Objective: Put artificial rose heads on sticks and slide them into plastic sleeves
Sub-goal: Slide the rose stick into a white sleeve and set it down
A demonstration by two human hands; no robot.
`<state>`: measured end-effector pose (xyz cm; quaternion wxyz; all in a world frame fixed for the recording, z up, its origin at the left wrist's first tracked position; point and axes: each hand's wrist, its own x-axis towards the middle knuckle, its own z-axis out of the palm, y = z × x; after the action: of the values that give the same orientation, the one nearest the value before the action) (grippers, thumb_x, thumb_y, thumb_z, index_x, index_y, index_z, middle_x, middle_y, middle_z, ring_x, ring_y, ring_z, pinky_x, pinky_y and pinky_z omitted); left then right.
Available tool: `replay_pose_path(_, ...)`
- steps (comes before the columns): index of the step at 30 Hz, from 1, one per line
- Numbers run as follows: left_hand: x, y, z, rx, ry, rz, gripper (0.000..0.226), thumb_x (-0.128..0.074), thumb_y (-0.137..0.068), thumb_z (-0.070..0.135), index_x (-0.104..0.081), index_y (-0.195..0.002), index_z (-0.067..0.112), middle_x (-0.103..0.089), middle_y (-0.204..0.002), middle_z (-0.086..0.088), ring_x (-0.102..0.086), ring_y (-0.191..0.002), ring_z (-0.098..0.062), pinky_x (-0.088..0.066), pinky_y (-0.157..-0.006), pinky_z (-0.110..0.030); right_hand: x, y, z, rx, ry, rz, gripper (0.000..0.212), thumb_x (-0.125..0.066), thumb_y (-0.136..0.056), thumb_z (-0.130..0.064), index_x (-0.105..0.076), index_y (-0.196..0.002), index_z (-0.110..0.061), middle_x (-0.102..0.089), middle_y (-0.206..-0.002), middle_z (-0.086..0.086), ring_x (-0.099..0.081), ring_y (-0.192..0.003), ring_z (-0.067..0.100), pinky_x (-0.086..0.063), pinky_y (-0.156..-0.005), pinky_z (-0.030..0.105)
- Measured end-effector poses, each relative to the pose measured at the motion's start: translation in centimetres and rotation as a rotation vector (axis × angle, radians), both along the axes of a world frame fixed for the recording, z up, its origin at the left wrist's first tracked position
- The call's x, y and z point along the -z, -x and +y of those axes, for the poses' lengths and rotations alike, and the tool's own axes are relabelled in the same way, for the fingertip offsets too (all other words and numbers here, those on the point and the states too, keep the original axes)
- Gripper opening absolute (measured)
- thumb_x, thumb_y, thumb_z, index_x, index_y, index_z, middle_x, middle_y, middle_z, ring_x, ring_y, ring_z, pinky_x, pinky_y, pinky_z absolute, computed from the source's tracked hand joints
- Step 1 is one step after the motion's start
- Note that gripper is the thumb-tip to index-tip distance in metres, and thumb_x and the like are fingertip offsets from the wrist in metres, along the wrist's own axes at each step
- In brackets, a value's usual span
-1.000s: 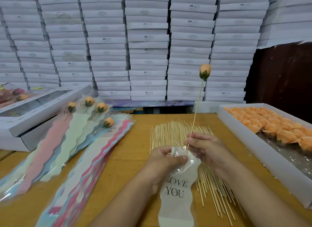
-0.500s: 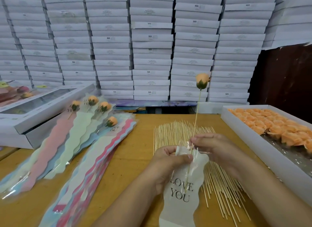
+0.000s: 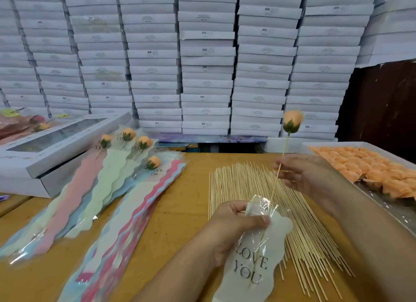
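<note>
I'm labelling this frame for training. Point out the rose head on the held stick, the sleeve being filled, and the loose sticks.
rose head (image 3: 293,119), head view, on the orange petals.
sleeve (image 3: 267,247), head view, on its white card.
loose sticks (image 3: 236,180), head view, mid-pile.

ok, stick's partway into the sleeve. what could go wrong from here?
1. The stick enters the sleeve at a slant; its tip could snag or pierce the thin film.
2. The left hand pinches only the crinkled mouth, which could close or slip.
3. The right hand pinches the stick well below the rose head, so pushing may bow it.
</note>
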<state>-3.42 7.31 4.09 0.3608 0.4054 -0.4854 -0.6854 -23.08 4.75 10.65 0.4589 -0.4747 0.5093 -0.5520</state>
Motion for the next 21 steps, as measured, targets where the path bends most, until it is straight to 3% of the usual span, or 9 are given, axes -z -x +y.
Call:
replay_pose_path(4,0.0,-0.3,-0.2,0.008,-0.007,0.067,0.022,-0.079,-0.080,0.003,-0.073,-0.101,0.003,-0.075,-0.100,-0.020,-0.072,-0.082,-0.029,-0.059,-0.083,-0.043,2.1,-0.4,1.3,-0.127,-0.081,0.088,0.020,-0.073,-0.081,-0.021,-0.078,-0.093,-0.006,-0.077,-0.094,0.008,-0.070,-0.081,0.018,-0.053,-0.071,0.029)
replay_pose_path(7,-0.2,-0.5,-0.3,-0.005,0.001,0.064,0.029,-0.079,-0.081,0.004,-0.071,-0.109,-0.001,-0.073,-0.108,-0.021,-0.069,-0.089,-0.029,-0.055,-0.092,-0.048,3.3,-0.6,2.1,-0.249,-0.144,0.101,0.040,-0.079,-0.063,-0.034,-0.079,-0.093,-0.007,-0.077,-0.095,0.009,-0.071,-0.078,0.019,-0.055,-0.064,0.029)
replay_pose_path(10,-0.2,-0.4,-0.2,0.010,-0.016,0.066,0.036,-0.078,-0.081,0.003,-0.067,-0.115,-0.006,-0.072,-0.111,-0.023,-0.068,-0.092,-0.031,-0.052,-0.096,-0.051,3.5,-0.6,2.2,-0.294,-0.147,0.066,0.034,-0.077,-0.067,-0.033,-0.079,-0.090,-0.007,-0.075,-0.087,0.010,-0.070,-0.066,0.016,-0.055,-0.055,0.028)
replay_pose_path(13,0.0,-0.1,-0.1,0.034,-0.031,0.063,0.040,-0.080,-0.079,0.004,-0.067,-0.115,-0.007,-0.072,-0.108,-0.023,-0.068,-0.087,-0.031,-0.053,-0.093,-0.052,3.0,-0.3,1.1,-0.139,-0.118,-0.056,0.022,-0.075,-0.072,-0.028,-0.078,-0.085,-0.009,-0.076,-0.088,0.008,-0.068,-0.065,0.012,-0.054,-0.062,0.027)
replay_pose_path(16,0.1,0.0,-0.1,0.032,-0.028,0.050,0.038,-0.081,-0.078,0.004,-0.068,-0.113,-0.005,-0.073,-0.108,-0.023,-0.068,-0.090,-0.032,-0.052,-0.095,-0.055,2.6,-0.1,0.3,-0.035,-0.102,-0.141,0.010,-0.070,-0.087,-0.017,-0.072,-0.090,-0.008,-0.076,-0.087,0.007,-0.067,-0.061,0.009,-0.052,-0.055,0.021)
replay_pose_path(18,0.1,0.1,-0.1,0.019,-0.016,0.054,0.035,-0.081,-0.079,0.004,-0.069,-0.111,-0.004,-0.073,-0.106,-0.022,-0.069,-0.088,-0.030,-0.054,-0.092,-0.050,2.6,-0.2,0.4,-0.045,-0.112,-0.137,0.011,-0.069,-0.087,-0.014,-0.072,-0.093,-0.005,-0.076,-0.087,0.008,-0.067,-0.061,0.009,-0.051,-0.050,0.018)
replay_pose_path(21,0.3,0.0,-0.3,0.011,0.004,0.079,0.029,-0.080,-0.080,0.004,-0.071,-0.107,-0.003,-0.074,-0.103,-0.020,-0.070,-0.084,-0.028,-0.057,-0.085,-0.043,3.1,-0.7,1.3,-0.161,-0.165,-0.089,0.026,-0.078,-0.071,-0.021,-0.076,-0.090,-0.003,-0.074,-0.087,0.010,-0.067,-0.068,0.015,-0.053,-0.053,0.025)
